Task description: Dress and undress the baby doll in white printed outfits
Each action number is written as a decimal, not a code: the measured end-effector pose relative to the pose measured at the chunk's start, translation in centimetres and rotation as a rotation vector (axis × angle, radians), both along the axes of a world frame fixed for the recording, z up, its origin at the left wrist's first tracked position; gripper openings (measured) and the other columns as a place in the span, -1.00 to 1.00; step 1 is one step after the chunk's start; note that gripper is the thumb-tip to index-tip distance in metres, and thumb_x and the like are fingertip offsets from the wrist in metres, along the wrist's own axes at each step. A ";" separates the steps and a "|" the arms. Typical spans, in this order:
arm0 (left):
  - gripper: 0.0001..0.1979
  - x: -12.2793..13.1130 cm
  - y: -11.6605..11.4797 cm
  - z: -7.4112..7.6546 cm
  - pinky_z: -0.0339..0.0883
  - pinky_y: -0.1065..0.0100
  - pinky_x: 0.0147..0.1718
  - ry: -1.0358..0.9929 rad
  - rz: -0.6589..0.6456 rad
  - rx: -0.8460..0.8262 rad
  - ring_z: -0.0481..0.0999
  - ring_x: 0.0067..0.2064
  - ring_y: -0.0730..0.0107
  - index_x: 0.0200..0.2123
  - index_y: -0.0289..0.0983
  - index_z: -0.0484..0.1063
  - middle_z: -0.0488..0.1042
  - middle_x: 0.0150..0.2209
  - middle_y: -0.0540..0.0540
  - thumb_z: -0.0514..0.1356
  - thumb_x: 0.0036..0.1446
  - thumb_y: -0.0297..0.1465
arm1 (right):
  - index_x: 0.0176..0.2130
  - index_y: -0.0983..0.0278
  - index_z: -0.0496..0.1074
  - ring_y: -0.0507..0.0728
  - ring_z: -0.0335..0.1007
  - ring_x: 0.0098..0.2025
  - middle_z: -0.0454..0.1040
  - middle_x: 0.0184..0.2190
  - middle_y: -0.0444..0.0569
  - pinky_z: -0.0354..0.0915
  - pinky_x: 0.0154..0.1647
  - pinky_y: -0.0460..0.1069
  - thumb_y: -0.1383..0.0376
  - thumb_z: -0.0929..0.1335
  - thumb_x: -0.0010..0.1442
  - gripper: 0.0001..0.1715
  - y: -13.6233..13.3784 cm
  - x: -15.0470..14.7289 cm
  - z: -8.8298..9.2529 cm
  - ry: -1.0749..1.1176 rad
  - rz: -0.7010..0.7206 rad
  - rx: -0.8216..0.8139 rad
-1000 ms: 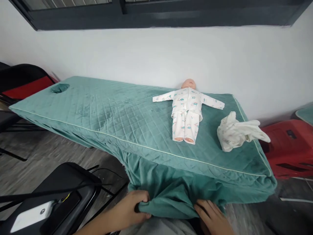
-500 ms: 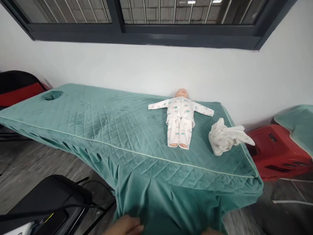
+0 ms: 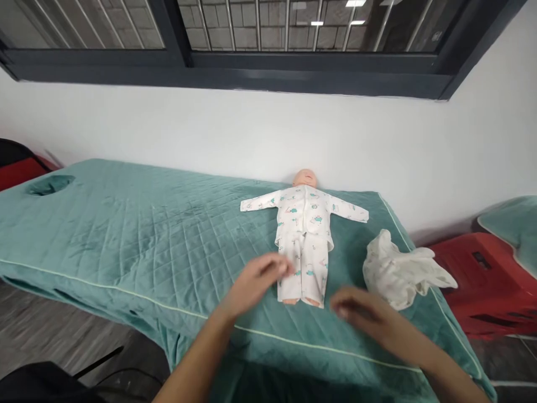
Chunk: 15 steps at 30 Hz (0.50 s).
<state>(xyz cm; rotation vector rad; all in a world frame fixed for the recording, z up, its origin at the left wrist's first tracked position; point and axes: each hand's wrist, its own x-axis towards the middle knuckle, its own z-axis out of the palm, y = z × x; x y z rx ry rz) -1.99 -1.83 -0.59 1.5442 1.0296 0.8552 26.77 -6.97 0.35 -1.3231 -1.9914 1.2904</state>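
A baby doll [image 3: 305, 179] lies face up in a white printed pajama top [image 3: 305, 210] and matching trousers [image 3: 312, 263]. Its sleeves spread out to both sides. My left hand [image 3: 262, 274] is over the doll's trouser leg on the left, its fingers bent and thumb apart, holding nothing. Whether it touches the cloth I cannot tell. To the right of the trouser hems, my right hand [image 3: 364, 313] hovers, somewhat blurred, with curved fingers apart and nothing in them. Beside it lies a crumpled white printed cloth [image 3: 398, 274], partly behind that hand.
Everything lies on a massage bed with a green quilted cover [image 3: 168, 235], which has a face hole [image 3: 51, 184] at the far left. A white wall and a dark window frame [image 3: 251, 75] stand behind. Red plastic stools [image 3: 490, 280] are at the right, a black chair [image 3: 46, 383] at the lower left.
Both my hands have risen from the bed's near edge and moved forward to the doll's legs. The view has shifted closer to the bed. Doll and cloth lie as before.
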 end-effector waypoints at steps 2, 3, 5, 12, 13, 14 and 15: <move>-0.75 3.0 6.8 0.2 0.39 0.32 -0.01 -0.125 0.248 0.165 0.56 -0.07 0.30 -0.19 -0.24 0.55 0.60 -0.12 -0.10 0.17 0.29 -0.21 | -0.09 0.15 0.51 0.20 0.50 -0.03 0.58 -0.10 -0.02 0.42 0.05 0.10 0.08 0.31 0.35 -0.73 7.2 -1.6 0.2 0.109 -0.128 0.221; -0.77 4.3 10.3 0.1 0.39 0.30 0.02 -0.140 0.339 0.243 0.56 -0.03 0.29 -0.16 -0.24 0.55 0.60 -0.08 -0.12 0.17 0.29 -0.25 | -0.08 0.15 0.50 0.21 0.47 0.03 0.56 -0.05 0.00 0.38 0.11 0.14 0.10 0.32 0.33 -0.74 10.9 -2.6 0.1 0.134 -0.245 0.364; -0.78 6.5 16.8 -0.2 0.38 0.29 0.08 -0.091 0.392 0.349 0.54 0.06 0.27 -0.13 -0.26 0.56 0.60 -0.02 -0.15 0.13 0.29 -0.34 | -0.04 0.17 0.47 0.23 0.43 0.09 0.54 0.01 0.03 0.32 0.19 0.19 0.14 0.31 0.31 -0.72 17.9 -4.3 -0.6 0.152 -0.450 0.574; -0.67 9.9 26.7 -3.1 0.33 0.19 0.19 0.247 0.322 0.444 0.54 0.10 0.22 -0.03 -0.29 0.57 0.60 0.04 -0.17 0.04 0.28 -0.50 | 0.17 0.25 0.38 0.30 0.28 0.28 0.41 0.22 0.15 0.14 0.34 0.27 0.12 0.32 0.24 -0.45 29.6 -5.3 -5.4 0.134 -0.494 0.501; -0.66 10.0 26.6 -3.4 0.33 0.18 0.19 0.275 0.313 0.464 0.54 0.10 0.21 -0.02 -0.28 0.57 0.60 0.04 -0.16 0.03 0.29 -0.50 | 0.16 0.24 0.39 0.30 0.29 0.26 0.42 0.20 0.14 0.15 0.33 0.27 0.09 0.31 0.25 -0.46 29.6 -5.1 -5.7 0.154 -0.485 0.470; -0.65 10.0 26.4 -3.7 0.33 0.17 0.19 0.292 0.313 0.480 0.53 0.11 0.21 -0.02 -0.28 0.57 0.60 0.05 -0.16 0.02 0.30 -0.49 | 0.13 0.24 0.41 0.29 0.31 0.25 0.44 0.18 0.12 0.15 0.32 0.26 0.08 0.30 0.26 -0.48 29.5 -4.9 -5.9 0.173 -0.477 0.452; -0.65 9.9 26.2 -3.9 0.33 0.17 0.20 0.299 0.318 0.488 0.52 0.12 0.21 -0.01 -0.28 0.56 0.59 0.06 -0.15 0.02 0.31 -0.48 | 0.11 0.23 0.42 0.28 0.32 0.23 0.46 0.16 0.09 0.16 0.31 0.25 0.08 0.30 0.26 -0.51 29.3 -4.8 -6.0 0.186 -0.470 0.444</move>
